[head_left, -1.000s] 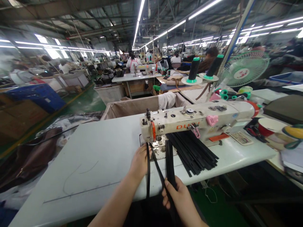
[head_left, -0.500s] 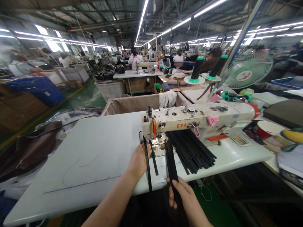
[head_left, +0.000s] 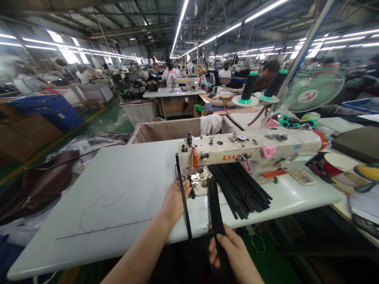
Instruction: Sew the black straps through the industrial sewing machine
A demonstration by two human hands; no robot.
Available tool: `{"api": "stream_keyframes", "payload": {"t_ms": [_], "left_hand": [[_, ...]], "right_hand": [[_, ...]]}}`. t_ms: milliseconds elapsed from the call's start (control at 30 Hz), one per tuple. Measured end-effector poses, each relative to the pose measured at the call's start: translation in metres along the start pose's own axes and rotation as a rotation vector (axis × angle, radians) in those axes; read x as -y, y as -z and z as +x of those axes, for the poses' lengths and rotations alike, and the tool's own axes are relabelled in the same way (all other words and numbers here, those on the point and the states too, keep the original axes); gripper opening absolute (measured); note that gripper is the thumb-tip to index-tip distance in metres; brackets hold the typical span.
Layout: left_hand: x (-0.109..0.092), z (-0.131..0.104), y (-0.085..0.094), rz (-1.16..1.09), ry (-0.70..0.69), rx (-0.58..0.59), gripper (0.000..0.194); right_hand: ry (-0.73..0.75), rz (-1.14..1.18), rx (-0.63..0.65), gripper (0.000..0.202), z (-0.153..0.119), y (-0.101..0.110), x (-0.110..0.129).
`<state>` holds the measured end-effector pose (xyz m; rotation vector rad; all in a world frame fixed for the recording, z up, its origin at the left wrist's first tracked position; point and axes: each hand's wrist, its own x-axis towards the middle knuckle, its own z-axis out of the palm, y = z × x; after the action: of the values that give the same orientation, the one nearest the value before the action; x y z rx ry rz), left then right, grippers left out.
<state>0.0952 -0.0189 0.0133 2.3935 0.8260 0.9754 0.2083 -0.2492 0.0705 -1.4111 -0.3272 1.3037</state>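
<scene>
My left hand (head_left: pixel 175 200) is at the needle end of a white sewing machine (head_left: pixel 251 150). Its fingers are closed near the presser foot on a narrow black strip (head_left: pixel 193 192), mostly hidden under them. Across the back of that hand runs a long black strip (head_left: pixel 186 211), its upper end beside the machine head and its lower end at the table's front edge. My right hand (head_left: pixel 227 245) grips several long black strips (head_left: pixel 215 207) between thumb and fingers at the front edge; their far ends lie by the needle plate (head_left: pixel 199 185).
A fanned pile of black strips (head_left: pixel 241 191) lies under the machine arm. Left of it extends the white tabletop (head_left: pixel 124 177) with a printed ruler line. Behind stand a cloth-lined bin (head_left: pixel 166 130), thread cones (head_left: pixel 248 88) and a green fan (head_left: pixel 310 90). Other people sit farther back.
The short strip by my left fingers has slid away from me, so less of it shows. The long strip's upper end now reaches higher beside the machine head. My right hand stays almost in place.
</scene>
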Motion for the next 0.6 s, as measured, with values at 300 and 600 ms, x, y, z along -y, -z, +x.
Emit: {"api": "stream_keyframes", "payload": {"t_ms": [300,600], "left_hand": [[-0.0034,-0.0003,-0.0014,0.018,0.04,0.005,0.033],[-0.0043,0.0002,-0.0007,0.088,-0.007,0.011,0.03]], "right_hand": [[0.026,-0.003,0.002,0.043,-0.0006,0.0027,-0.0083],[0.039,-0.087,-0.035,0.059,-0.0027,-0.0004,-0.0057]]}}
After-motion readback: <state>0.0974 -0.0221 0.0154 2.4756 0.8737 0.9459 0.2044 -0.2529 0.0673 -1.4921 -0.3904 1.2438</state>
